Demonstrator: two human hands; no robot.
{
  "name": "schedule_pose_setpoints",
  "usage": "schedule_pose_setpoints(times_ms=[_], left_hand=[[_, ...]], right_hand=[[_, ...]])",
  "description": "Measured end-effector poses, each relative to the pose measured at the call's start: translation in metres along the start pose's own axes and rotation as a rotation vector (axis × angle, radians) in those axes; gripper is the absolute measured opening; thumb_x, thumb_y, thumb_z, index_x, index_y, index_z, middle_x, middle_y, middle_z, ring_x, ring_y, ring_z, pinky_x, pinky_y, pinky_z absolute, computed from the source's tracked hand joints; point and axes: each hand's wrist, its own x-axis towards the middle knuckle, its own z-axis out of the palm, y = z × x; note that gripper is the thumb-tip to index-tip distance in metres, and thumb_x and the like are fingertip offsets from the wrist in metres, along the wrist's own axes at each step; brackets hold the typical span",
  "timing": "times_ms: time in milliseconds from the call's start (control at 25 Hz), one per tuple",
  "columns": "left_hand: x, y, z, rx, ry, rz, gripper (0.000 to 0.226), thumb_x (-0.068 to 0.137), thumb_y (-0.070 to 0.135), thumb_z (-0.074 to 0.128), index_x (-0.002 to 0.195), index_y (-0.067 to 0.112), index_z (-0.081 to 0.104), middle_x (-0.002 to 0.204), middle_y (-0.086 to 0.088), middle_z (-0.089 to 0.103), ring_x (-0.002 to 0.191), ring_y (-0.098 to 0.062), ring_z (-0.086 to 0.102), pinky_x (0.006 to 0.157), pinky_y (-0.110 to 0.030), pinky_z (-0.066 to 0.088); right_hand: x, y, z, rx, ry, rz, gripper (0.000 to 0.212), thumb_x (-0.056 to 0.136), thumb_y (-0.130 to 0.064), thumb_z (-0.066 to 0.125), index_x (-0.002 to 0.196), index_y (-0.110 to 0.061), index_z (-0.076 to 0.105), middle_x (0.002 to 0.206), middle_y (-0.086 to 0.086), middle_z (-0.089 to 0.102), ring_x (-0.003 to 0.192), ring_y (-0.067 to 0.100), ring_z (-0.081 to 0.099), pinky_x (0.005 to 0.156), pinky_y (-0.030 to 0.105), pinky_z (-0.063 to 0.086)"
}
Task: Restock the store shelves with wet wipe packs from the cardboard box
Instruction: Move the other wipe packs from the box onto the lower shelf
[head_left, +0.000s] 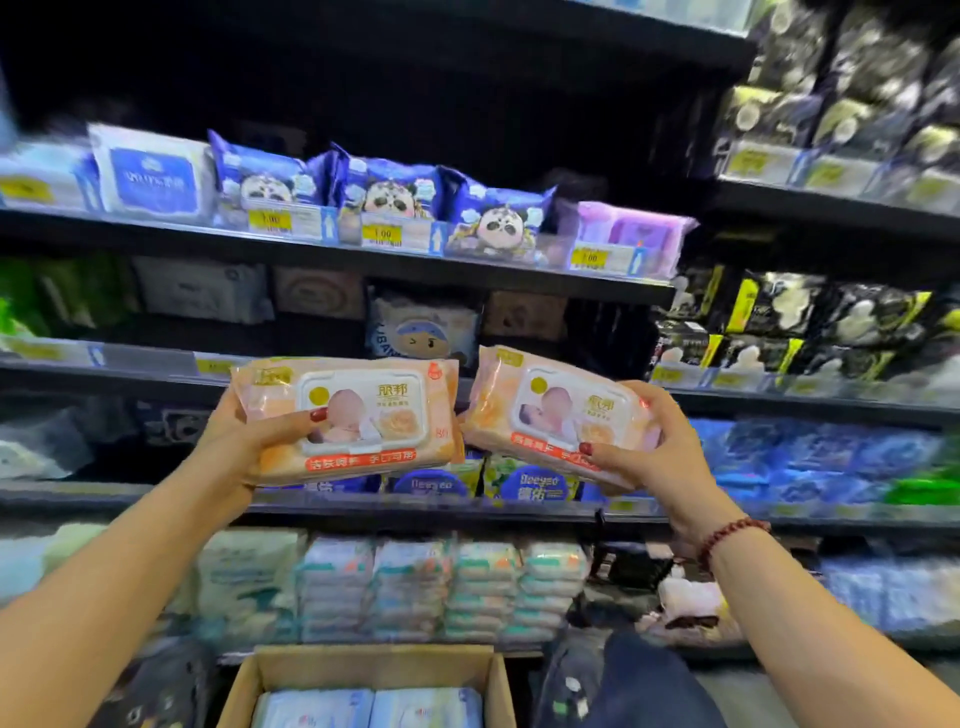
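**Shelving** (171, 240): dark tiers filling the whole frame, stocked with wipes and tissue, much of it blurred. Panda packs (384, 195) stand in the upper centre row, with yellow price tags (382, 234) clipped below them. I see no peach facing like mine on any tier, so I would find the matching slot before committing either pack.

**Cardboard box** (374, 667): bottom centre, open, with pale blue packs (363, 709) lying flat inside.

**Left pack** (374, 410): peach wet wipes, flip lid facing me, held roughly level at centre left in front of the middle tiers.

**Right pack** (561, 410): same product, centre right, tilted down to the right. Its near corner is just beside the left pack; I cannot tell whether they touch.

**Left hand** (244, 441): clamped on the left pack's left end, thumb across the lid, fingers underneath.

**Right hand** (649, 447): gripping the right pack's right end, thumb on its lower front edge. My hands are apart, with both packs between them.

**Handling:** the film bodies look soft. I judge it best to shelve one pack at a time, label outward, squared to the shelf lip, without nudging neighbours.

**Bead bracelet** (727, 535): on my right wrist, lower right.
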Motion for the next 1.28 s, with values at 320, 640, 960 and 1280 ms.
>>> schedule_pose_setpoints(times_ms=[320,640,960,1280], left_hand=[[0.033,0.003,0.020,-0.019,0.017,-0.047,0.066,0.055,0.007,0.078,0.115,0.024,0.055,0.100,-0.011,0.072,0.078,-0.030,0.073,0.057,-0.038,0.060],[0.064,-0.031,0.018,-0.036,0.048,-0.038,0.074,0.053,0.007,0.079,0.122,0.019,0.054,0.106,-0.015,0.071,0.083,-0.032,0.072,0.064,-0.041,0.061],[0.071,-0.045,0.018,-0.057,0.029,-0.019,0.111,0.006,0.041,0.096,0.110,0.028,0.059,0.092,-0.005,0.075,0.075,-0.024,0.073,0.055,-0.033,0.060],[0.073,-0.053,0.024,-0.032,-0.052,-0.015,0.070,0.050,0.018,0.085,0.113,0.028,0.057,0.100,-0.006,0.073,0.071,-0.016,0.073,0.054,-0.025,0.058]], right_hand=[[0.085,-0.008,0.006,0.024,-0.007,0.068,0.066,0.064,-0.003,0.085,0.114,-0.034,0.055,0.116,-0.003,0.057,0.101,0.027,0.063,0.063,0.053,0.059],[0.175,0.008,0.022,-0.364,0.182,0.031,0.067,0.059,-0.024,0.090,0.112,-0.009,0.051,0.108,0.004,0.054,0.098,0.021,0.052,0.084,0.031,0.044],[0.227,0.045,0.018,-0.711,-0.019,-0.052,0.077,0.068,-0.018,0.086,0.135,-0.011,0.049,0.132,0.012,0.055,0.124,0.030,0.050,0.106,0.029,0.036],[0.234,0.029,0.040,-1.328,-0.124,0.030,0.069,0.080,-0.070,0.053,0.122,-0.017,0.059,0.122,0.011,0.062,0.112,0.030,0.058,0.087,0.032,0.045]])
